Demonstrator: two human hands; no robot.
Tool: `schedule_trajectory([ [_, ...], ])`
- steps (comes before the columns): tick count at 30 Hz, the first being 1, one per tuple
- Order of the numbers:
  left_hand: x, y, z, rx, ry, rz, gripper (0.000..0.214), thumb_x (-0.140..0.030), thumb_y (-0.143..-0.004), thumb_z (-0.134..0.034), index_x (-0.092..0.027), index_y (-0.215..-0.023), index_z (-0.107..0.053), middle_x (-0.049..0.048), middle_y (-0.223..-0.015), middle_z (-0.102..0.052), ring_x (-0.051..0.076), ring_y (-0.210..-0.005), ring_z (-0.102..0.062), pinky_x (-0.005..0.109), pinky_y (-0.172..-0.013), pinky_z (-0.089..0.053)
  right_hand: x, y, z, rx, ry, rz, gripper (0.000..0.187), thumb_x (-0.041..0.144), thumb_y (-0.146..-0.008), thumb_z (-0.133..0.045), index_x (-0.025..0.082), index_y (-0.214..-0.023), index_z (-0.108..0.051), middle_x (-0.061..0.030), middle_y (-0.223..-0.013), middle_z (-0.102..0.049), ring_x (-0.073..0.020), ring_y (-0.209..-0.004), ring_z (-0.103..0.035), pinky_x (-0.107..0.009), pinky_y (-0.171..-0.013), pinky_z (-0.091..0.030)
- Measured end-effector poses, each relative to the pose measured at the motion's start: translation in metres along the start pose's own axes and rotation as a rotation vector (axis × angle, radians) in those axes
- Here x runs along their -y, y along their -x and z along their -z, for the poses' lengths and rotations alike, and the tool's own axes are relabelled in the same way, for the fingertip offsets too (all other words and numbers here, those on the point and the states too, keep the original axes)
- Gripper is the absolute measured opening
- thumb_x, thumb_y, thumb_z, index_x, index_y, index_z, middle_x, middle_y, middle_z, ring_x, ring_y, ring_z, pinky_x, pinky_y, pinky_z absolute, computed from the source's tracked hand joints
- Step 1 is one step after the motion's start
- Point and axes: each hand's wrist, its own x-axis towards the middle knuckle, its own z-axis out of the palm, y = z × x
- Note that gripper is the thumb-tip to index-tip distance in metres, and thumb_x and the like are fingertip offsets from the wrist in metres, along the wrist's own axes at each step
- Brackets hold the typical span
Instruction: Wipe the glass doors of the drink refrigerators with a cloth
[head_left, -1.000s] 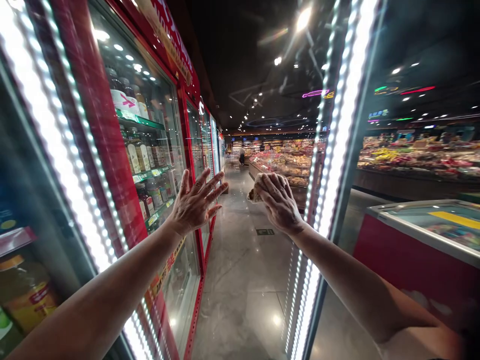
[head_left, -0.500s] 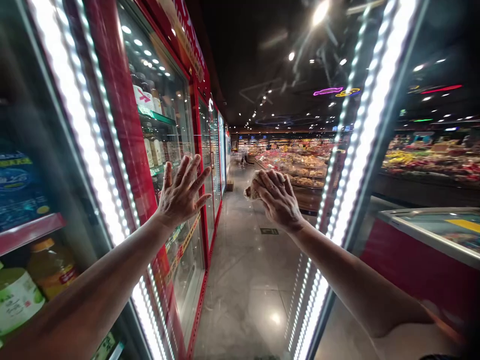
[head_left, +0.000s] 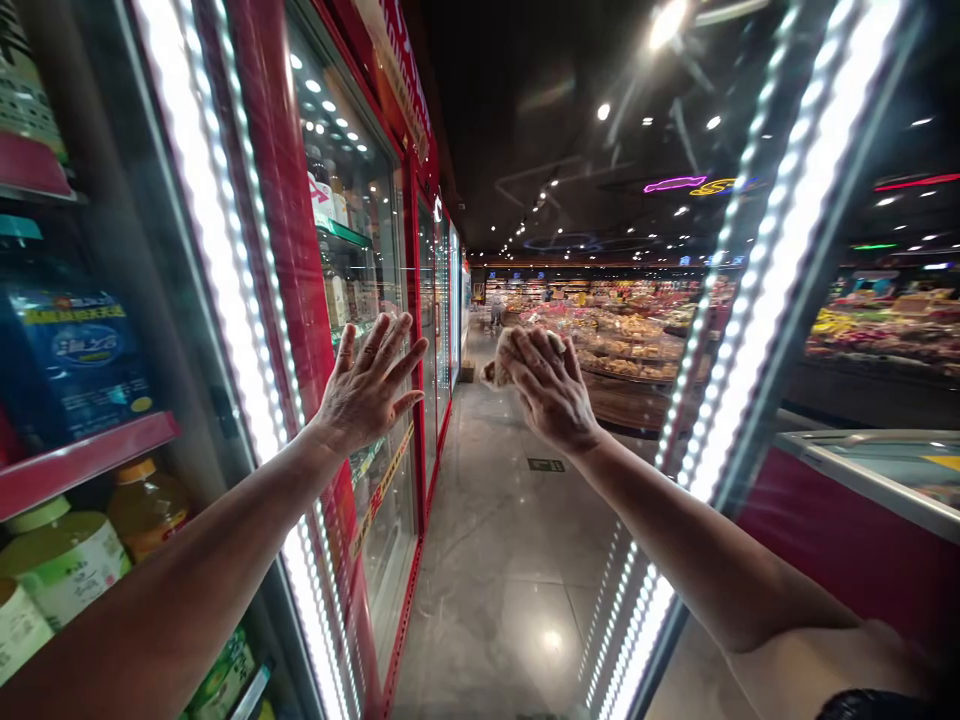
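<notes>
My left hand [head_left: 367,385] is raised with its fingers stretched out flat, as if pressed on a glass door pane [head_left: 480,480] in front of me; it holds nothing. My right hand [head_left: 551,390] is beside it, at about the same height, closed on a crumpled beige cloth [head_left: 495,368] that sticks out to the left of the fingers. The cloth seems to rest against the same glass. Lit LED strips [head_left: 757,300] run along the pane's right side.
A red-framed drinks fridge [head_left: 289,220] lines the left, with bottles [head_left: 67,565] on shelves close by me. A red chest freezer [head_left: 862,480] stands at the right. A shiny tiled aisle [head_left: 495,580] leads to food displays [head_left: 622,335] and a distant person.
My left hand's spread fingers drew closer together and the hand moved a little left. The right hand with the cloth rose slightly. My view shifted, bringing the near fridge shelves into sight.
</notes>
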Motion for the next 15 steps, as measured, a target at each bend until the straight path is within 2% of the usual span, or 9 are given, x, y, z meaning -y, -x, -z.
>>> schedule_trajectory([
  [4, 0.004, 0.002, -0.002, -0.001, 0.032, -0.004, 0.094, -0.045, -0.097, -0.059, -0.046, -0.161, 0.010, 0.0050, -0.174, -0.008, 0.033, -0.159, -0.007, 0.065, -0.127, -0.002, 0.012, -0.023, -0.008, -0.057, -0.008, -0.139, 0.062, 0.021, -0.102, -0.048, 0.026, -0.162, -0.032, -0.0075, -0.169, -0.027, -0.0265, -0.160, -0.013, -0.058, -0.130, -0.016],
  [7, 0.007, 0.004, -0.002, -0.002, 0.033, -0.017, 0.092, -0.045, -0.098, -0.058, -0.047, -0.161, 0.009, 0.0032, -0.174, -0.007, 0.031, -0.159, -0.007, 0.064, -0.128, -0.004, 0.033, -0.019, -0.012, 0.001, -0.020, -0.042, 0.061, 0.018, -0.102, -0.047, 0.026, -0.161, -0.034, -0.0065, -0.168, -0.030, -0.0234, -0.160, -0.011, -0.055, -0.131, -0.014],
  [10, 0.017, 0.009, 0.000, 0.014, 0.003, -0.047, 0.090, -0.046, -0.098, -0.057, -0.049, -0.161, 0.008, 0.0020, -0.173, -0.012, 0.031, -0.159, -0.011, 0.067, -0.127, -0.002, 0.040, -0.010, -0.011, 0.063, -0.023, 0.076, 0.063, 0.015, -0.101, -0.048, 0.028, -0.161, -0.034, -0.0047, -0.165, -0.037, -0.0201, -0.159, -0.018, -0.052, -0.132, -0.011],
  [13, 0.031, 0.017, 0.004, 0.018, -0.032, -0.034, 0.094, -0.049, -0.095, -0.062, -0.053, -0.160, 0.005, 0.0008, -0.174, -0.013, 0.034, -0.159, -0.007, 0.074, -0.123, 0.004, 0.034, -0.018, -0.009, 0.033, -0.013, 0.036, 0.063, 0.015, -0.101, -0.048, 0.028, -0.161, -0.034, -0.0062, -0.164, -0.038, -0.0212, -0.158, -0.023, -0.054, -0.132, -0.010],
  [15, 0.041, 0.023, 0.006, -0.001, -0.044, -0.013, 0.099, -0.052, -0.091, -0.068, -0.053, -0.160, 0.003, 0.0013, -0.174, -0.009, 0.037, -0.159, -0.001, 0.075, -0.122, 0.004, 0.034, -0.031, -0.010, -0.004, -0.013, -0.050, 0.060, 0.017, -0.101, -0.048, 0.026, -0.159, -0.037, -0.0084, -0.166, -0.034, -0.0234, -0.159, -0.019, -0.056, -0.131, -0.013],
])
